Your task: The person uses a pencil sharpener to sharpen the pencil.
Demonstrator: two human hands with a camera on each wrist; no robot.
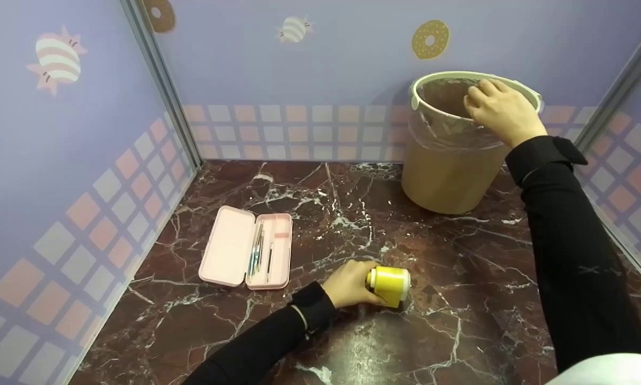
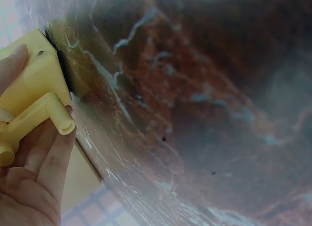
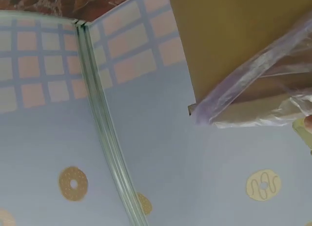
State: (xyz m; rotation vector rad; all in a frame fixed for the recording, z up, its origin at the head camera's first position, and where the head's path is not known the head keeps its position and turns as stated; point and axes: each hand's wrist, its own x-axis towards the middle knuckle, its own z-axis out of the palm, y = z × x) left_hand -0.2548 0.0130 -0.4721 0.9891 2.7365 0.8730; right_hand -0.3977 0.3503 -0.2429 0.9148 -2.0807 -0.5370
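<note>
A yellow crank pencil sharpener (image 1: 391, 286) lies in the grip of my left hand (image 1: 352, 283), low over the dark marbled table. Its crank handle (image 2: 36, 121) shows in the left wrist view, with the fingers beneath and the thumb on the body. At the upper right, my right hand (image 1: 500, 107) hangs over the mouth of the bin (image 1: 443, 182), fingers curled and pointing down. At the right wrist view's edge a fingertip (image 3: 308, 122) meets a small pale-yellow piece (image 3: 302, 133), mostly out of frame.
A clear plastic liner (image 1: 443, 133) folds over the bin's rim. An open pink pencil case (image 1: 227, 248) with several slim brushes or pens (image 1: 259, 251) lies to the left. White specks dot the table (image 1: 320, 214). Patterned panels (image 1: 299, 75) enclose the back and sides.
</note>
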